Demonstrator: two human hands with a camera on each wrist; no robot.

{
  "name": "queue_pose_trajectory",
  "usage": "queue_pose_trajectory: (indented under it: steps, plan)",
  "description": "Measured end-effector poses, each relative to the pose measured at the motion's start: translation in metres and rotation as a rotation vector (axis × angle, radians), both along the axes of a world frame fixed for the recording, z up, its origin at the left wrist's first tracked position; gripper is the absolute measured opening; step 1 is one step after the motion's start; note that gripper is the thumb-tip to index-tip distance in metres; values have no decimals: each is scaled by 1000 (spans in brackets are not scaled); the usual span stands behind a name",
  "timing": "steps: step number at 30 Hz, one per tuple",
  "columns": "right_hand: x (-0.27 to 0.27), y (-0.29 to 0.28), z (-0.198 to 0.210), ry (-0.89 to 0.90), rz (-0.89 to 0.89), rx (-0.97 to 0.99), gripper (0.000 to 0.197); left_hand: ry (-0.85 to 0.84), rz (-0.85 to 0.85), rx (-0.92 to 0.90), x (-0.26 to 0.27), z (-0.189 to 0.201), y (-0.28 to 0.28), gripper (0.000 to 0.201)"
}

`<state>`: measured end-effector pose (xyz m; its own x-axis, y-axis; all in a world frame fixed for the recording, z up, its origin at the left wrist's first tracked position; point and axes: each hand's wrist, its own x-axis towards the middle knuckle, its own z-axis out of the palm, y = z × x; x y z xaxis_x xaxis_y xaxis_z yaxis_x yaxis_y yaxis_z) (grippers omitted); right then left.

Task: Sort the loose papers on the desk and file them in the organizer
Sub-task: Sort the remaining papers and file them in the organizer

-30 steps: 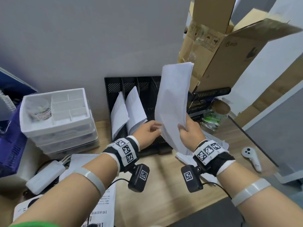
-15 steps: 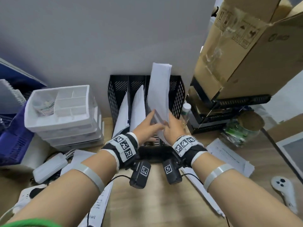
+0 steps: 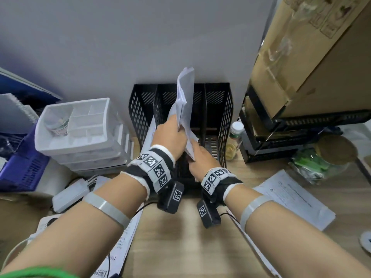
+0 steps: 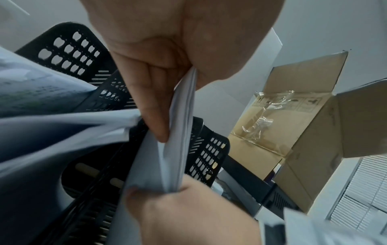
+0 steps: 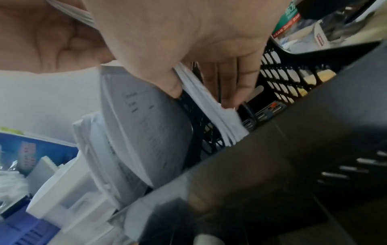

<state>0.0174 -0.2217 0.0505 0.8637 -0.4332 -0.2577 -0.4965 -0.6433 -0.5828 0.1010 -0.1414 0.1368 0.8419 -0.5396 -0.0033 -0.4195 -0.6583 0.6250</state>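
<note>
A black mesh organizer (image 3: 225, 109) with upright slots stands against the wall. A sheaf of white papers (image 3: 185, 97) stands on edge in a middle slot, its top above the organizer's rim. My left hand (image 3: 170, 135) pinches the sheaf's near edge (image 4: 184, 119) between thumb and fingers. My right hand (image 3: 197, 155) grips the sheaf's lower corner (image 5: 211, 107), thumb on one side, fingers on the other. Other sheets (image 5: 146, 129) lean in the slots to the left. More loose papers (image 3: 291, 195) lie on the desk at the right, and another printed sheet (image 3: 120, 245) lies under my left forearm.
White stacked drawers (image 3: 80, 133) stand left of the organizer, with a blue crate (image 3: 22, 169) beyond them. A big cardboard box (image 3: 313, 57) on black trays rises at the right, with a small bottle (image 3: 234, 139) and a lidded jar (image 3: 329, 157) beside it. A white power adapter (image 3: 70, 195) lies front left.
Both hands brought the sheaf from in front of the cardboard box leftward and down into a middle slot. The left hand moved from the sheaf's side up onto its near edge.
</note>
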Motion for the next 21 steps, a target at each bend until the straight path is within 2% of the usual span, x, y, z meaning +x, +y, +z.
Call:
queue_pose_trajectory:
  steps: [2,4,6,9,11,14,17,21]
  plan:
    - [6,-8,2,55,-36,-91,57,-49,1,-36,-4,-3,0,21]
    - [14,-13,3,83,-85,-75,44,-73,36,-82,-8,-3,-1,28]
    - [19,-14,-4,132,-133,-36,43,15,80,-94,-8,-11,-2,37]
    - [15,-5,-20,144,-185,16,45,240,143,-30,-5,-27,5,44]
    - [9,0,-29,134,-188,-4,51,298,115,47,-8,-35,10,35]
    - [1,6,-35,82,-186,-16,48,417,95,-16,-17,-42,14,26]
    - [-11,12,-30,-6,-154,37,36,455,64,-41,-22,-47,24,30]
    - [-44,35,-26,-169,-144,-20,22,558,21,-184,-20,-47,66,33]
